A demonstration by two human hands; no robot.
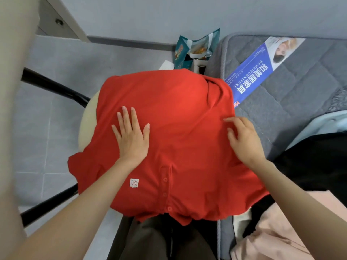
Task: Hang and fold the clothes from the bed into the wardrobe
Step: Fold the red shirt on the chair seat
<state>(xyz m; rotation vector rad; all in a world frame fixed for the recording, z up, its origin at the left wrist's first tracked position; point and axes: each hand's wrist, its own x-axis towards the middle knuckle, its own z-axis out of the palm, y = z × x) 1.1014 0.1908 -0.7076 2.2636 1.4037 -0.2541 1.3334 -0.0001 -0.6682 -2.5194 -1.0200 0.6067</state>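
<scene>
Bare forearms lead to a left hand (131, 136) pressed flat on the red polo shirt (169, 98) draped over a stool (86, 126) beside the bed (300, 87); right hand (244, 141) curls at its right edge, pinch unclear. Soft, light knit probably handles best gripped at shoulders.

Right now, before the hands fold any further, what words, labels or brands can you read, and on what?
"MINI SO": on the small white tag on the red shirt, upside down to the camera.
"超美居家具": large white characters on the blue banner lying on the grey mattress.
"BEMEIFURNITURE": smaller line on the same banner.
Too small or blurred: the banner's fine print and orange end, and the print on the teal bag.
</scene>
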